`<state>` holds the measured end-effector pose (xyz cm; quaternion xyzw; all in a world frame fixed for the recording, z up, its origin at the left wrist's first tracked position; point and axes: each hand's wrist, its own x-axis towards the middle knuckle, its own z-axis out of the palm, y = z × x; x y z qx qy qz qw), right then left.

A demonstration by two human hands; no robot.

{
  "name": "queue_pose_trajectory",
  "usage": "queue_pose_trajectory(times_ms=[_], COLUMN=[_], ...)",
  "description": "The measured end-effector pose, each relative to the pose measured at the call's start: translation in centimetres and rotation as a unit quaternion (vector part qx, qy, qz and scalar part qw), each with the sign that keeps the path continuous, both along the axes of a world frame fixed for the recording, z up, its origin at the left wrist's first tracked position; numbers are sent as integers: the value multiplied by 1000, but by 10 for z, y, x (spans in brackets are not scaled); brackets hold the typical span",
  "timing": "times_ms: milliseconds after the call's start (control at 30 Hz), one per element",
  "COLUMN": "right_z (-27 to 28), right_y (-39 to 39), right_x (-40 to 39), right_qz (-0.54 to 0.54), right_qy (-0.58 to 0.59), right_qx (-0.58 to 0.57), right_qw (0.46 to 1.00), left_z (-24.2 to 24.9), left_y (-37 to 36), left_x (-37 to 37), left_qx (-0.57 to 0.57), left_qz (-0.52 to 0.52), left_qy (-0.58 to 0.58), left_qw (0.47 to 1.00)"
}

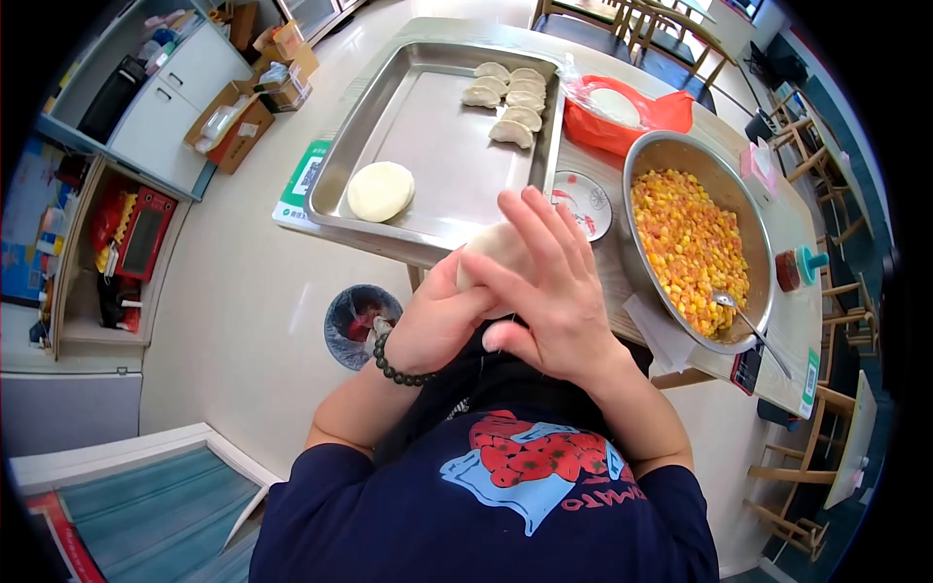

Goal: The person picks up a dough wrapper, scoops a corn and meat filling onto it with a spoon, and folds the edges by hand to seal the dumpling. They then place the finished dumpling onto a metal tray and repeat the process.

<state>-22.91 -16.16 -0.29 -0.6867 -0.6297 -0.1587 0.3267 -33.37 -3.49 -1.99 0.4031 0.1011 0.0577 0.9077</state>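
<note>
My left hand (437, 316), with a dark bead bracelet at the wrist, is closed around a pale dumpling wrapper (502, 251) in front of my chest. Against the wrapper lies the index finger of my right hand (569, 301); its other fingers stretch upward and the thumb stands apart. Fingers cover part of the dough, so whether filling is inside cannot be seen. Beyond my hands, a metal tray (428, 126) carries a stack of round wrappers (380, 191) at its near left corner and several folded dumplings (512, 133) at its far right.
To the right, a large steel bowl (634, 262) holds orange-yellow corn filling (685, 243) with a spoon (753, 325). A small patterned plate (588, 199) sits beside the tray. Behind are a red bag (671, 112) and tissue pack (758, 170). A bin (340, 330) stands below the table.
</note>
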Motion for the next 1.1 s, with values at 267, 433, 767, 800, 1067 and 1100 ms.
queue_pose_trajectory(times_ms=[267,433,767,800,1067,1100], right_z=[-3,-19,-39,-36,-49,-47], right_y=[-13,-54,-81,-84,-104,-117], right_x=[9,14,3,4,-5,-4], right_qz=[-39,-68,-83,-91,-131,-155], right_qy=[-39,-20,4,6,-63,-56], right_qx=[11,58,80,80,57,65], right_qw=[998,996,993,993,988,984], left_z=[2,19,22,22,24,28], left_y=[-4,-3,-27,-30,-39,-41], left_x=[-1,5,33,34,56,58], left_qx=[-82,-134,-115,-115,-237,-233], left_qz=[-21,14,-47,-55,-75,-70], left_qy=[-44,-82,-57,-53,-111,-95], left_qw=[995,987,991,990,962,965])
